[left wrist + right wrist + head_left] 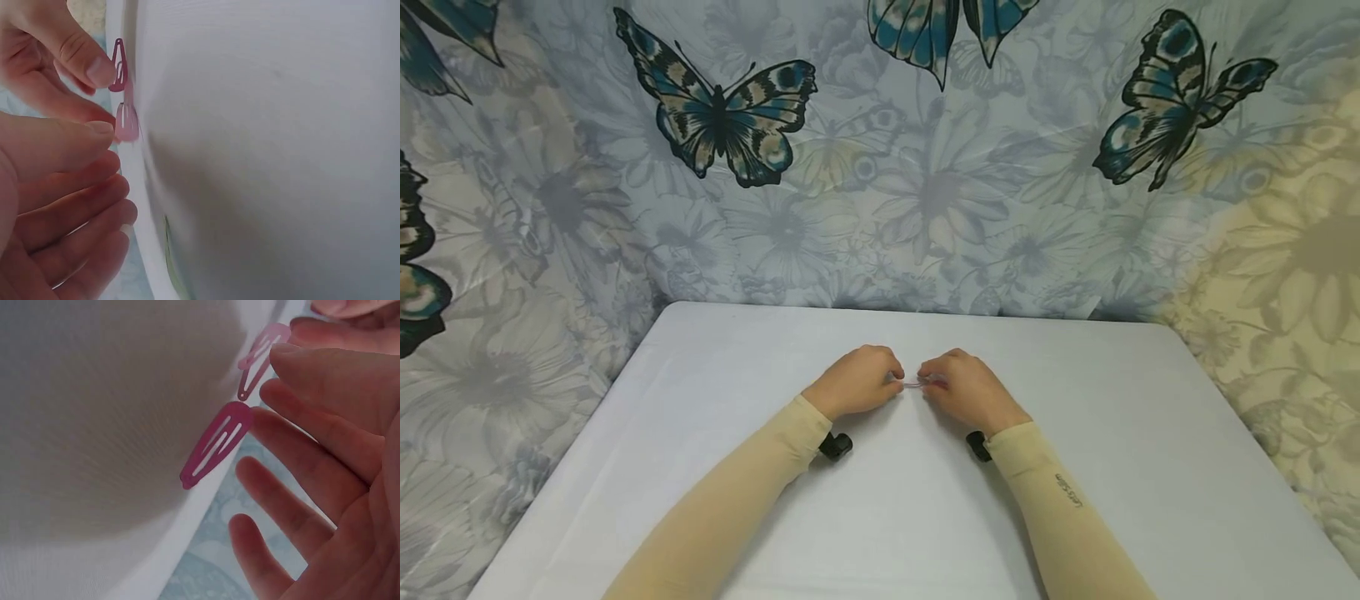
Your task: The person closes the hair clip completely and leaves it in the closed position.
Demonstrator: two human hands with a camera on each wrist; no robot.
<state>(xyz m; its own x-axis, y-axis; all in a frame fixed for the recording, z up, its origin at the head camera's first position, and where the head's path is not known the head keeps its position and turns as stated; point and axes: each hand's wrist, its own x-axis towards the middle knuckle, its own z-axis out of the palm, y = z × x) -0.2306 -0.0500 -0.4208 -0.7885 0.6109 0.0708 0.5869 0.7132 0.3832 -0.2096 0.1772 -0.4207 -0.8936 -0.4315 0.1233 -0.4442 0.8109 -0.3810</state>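
Note:
Out over the white surface, my left hand and my right hand nearly meet, fingertips bent inward around small hair clips. A light pink clip sits at the left thumb tip, pinched there. Beside the right thumb is a darker pink clip. In the right wrist view, the light pink clip lies by the right thumb with a dusky clip part below it, and a magenta clip extends from near the right fingertips. Fingers partly hide which clip the right hand pinches.
A thin green item lies on the white surface in the left wrist view. The table has its back edge just beyond the hands, against a butterfly-patterned cloth.

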